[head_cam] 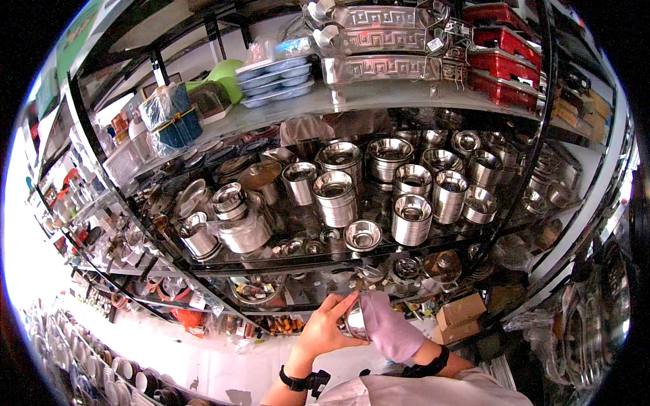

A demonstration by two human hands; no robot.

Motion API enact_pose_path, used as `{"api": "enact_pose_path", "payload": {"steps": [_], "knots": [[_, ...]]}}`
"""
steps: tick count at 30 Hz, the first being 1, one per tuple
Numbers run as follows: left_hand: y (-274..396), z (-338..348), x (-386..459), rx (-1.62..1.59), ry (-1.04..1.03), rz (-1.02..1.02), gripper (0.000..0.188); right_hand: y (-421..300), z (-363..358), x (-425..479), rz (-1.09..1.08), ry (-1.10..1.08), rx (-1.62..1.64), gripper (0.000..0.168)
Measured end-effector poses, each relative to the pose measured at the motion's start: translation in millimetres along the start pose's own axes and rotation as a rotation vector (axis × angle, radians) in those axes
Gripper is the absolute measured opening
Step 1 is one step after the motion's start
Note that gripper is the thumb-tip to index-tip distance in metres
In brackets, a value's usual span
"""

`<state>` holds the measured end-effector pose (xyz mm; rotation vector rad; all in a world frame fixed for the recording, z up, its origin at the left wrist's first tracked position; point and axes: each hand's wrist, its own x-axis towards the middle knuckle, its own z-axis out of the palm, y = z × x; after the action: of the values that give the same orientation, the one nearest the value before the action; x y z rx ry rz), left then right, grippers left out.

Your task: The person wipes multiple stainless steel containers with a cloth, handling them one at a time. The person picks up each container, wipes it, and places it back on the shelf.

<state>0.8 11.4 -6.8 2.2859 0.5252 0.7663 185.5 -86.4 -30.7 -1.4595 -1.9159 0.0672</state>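
Note:
A small shiny metal bowl is tipped on its side in front of my body. My left hand holds it from the left, with the thumb below and the fingers along its upper rim. A mauve cloth or mitt covers my right hand down to the wrist and presses against the bowl's right side. The fingers under the fabric are hidden. Just beyond my hands, a single steel bowl stands near the shelf's front edge, beside a tall stack of steel bowls.
The dark glass shelf carries more bowl stacks and a plastic-wrapped pot. Above it, another shelf holds blue trays and red racks. Lidded pans sit lower down, with a cardboard box at right.

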Motion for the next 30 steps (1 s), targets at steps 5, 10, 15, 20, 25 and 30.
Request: {"api": "enact_pose_path", "payload": {"steps": [5, 10, 15, 20, 25, 30], "knots": [[-14, 7, 4, -0.077, -0.083, 0.106, 0.108, 34, -17, -22, 0.245, -0.355, 0.332, 0.026], [-24, 22, 20, -0.015, -0.056, 0.076, 0.099, 11, -60, 8, 0.060, -0.219, 0.056, 0.017], [-29, 38, 46, -0.028, 0.119, 0.157, 0.104, 61, -38, -10, 0.258, 0.140, 0.298, 0.008], [-39, 57, 71, -0.274, 0.092, 0.068, 0.118, 78, -100, 8, -0.038, 0.050, -0.086, 0.022], [-49, 98, 114, -0.379, 0.021, 0.108, 0.145, 118, -106, 14, -0.049, 0.205, -0.096, 0.023], [-35, 116, 165, -0.423, 0.075, 0.041, 0.133, 177, -122, 14, 0.153, 0.144, -0.016, 0.026]]}}
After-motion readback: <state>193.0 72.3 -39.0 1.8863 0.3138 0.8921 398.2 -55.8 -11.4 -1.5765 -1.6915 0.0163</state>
